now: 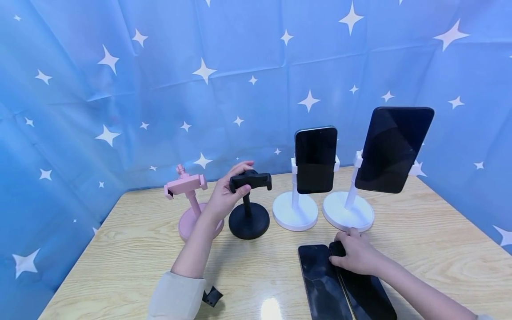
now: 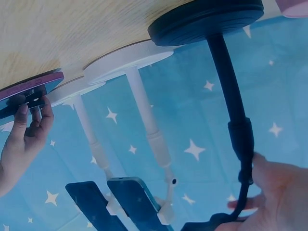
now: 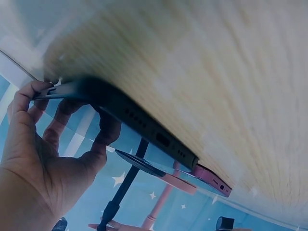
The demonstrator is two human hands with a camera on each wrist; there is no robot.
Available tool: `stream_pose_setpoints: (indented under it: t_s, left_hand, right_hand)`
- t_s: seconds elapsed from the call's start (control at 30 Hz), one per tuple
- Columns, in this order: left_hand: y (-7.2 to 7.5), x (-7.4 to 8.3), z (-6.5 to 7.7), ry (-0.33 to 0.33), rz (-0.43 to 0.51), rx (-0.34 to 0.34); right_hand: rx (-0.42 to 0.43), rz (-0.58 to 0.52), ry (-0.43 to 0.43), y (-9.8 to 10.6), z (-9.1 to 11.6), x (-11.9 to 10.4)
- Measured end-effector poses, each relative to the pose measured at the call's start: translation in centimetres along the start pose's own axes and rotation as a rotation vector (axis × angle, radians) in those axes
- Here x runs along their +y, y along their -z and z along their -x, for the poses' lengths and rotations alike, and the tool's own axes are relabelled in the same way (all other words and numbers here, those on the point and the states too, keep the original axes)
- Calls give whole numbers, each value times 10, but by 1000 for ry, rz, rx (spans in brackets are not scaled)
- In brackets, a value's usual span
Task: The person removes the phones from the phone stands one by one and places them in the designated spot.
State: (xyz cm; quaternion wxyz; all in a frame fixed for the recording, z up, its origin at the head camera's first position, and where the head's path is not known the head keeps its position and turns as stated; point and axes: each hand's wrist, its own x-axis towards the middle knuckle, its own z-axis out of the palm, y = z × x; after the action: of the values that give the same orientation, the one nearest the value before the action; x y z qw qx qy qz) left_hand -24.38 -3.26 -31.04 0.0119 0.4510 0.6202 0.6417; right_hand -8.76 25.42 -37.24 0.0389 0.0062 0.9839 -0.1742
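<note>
Left hand (image 1: 227,194) pinches the black phone stand (image 1: 249,222) by its clamp (image 1: 258,180); right hand (image 1: 358,254), fingers curled, grips a black smartphone (image 1: 370,295); second smartphone (image 1: 322,282) alongside.

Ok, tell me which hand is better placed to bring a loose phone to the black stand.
The right hand, I'd judge: it grips one loose phone by its far end, while the left hand is occupied holding the black stand at its clamp.
</note>
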Motion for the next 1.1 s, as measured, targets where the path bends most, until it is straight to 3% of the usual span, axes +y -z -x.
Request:
stream_pose_setpoints:
  t_s: [0.8, 1.1]
  left_hand:
    - [-2, -2, -5, -36, -5, 47]
    - [-1, -8, -9, -55, -32, 76]
  right_hand:
    - [-9, 22, -30, -1, -1, 2]
    - [19, 42, 30, -3, 0, 3]
